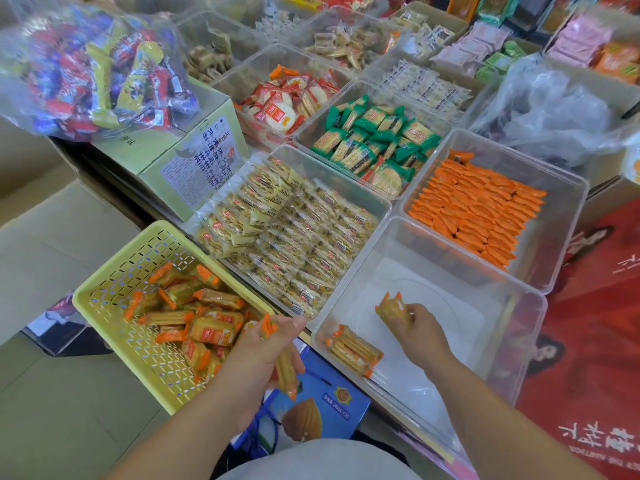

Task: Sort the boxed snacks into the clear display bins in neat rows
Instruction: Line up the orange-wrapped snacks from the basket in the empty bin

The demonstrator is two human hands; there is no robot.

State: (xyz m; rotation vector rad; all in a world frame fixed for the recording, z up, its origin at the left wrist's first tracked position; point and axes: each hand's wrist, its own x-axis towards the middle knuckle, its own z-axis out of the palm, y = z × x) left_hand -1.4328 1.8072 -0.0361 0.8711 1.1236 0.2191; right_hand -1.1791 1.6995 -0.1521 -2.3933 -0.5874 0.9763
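Grey shirt hem [311, 459] at bottom centre, both forearms reaching up-frame over it

Head view:
- Left hand [263, 344], lower centre, at the near corner of the yellow basket [138, 258]. Fingers curled round a few orange-ended cracker packets [285, 372], held on end
- Right hand [420, 327] inside the near clear bin [460, 244], lower right. Fingers pinch a single packet [394, 308] over the white bin floor; cannot tell if it touches down
- Laid packets [353, 348] lie side by side in that bin's lower-left corner: a row begun, the bin mostly unfilled
- Loose packets [194, 317] are heaped in the basket
- Filled bin [561, 174], right of centre, holds the same orange packets on edge in tight rows

Handling, as a judgement: light, film-wrapped, likely slippery, with brittle crackers inside. Take each by the long sides at mid-body, not the crimped orange ends, and squeeze gently
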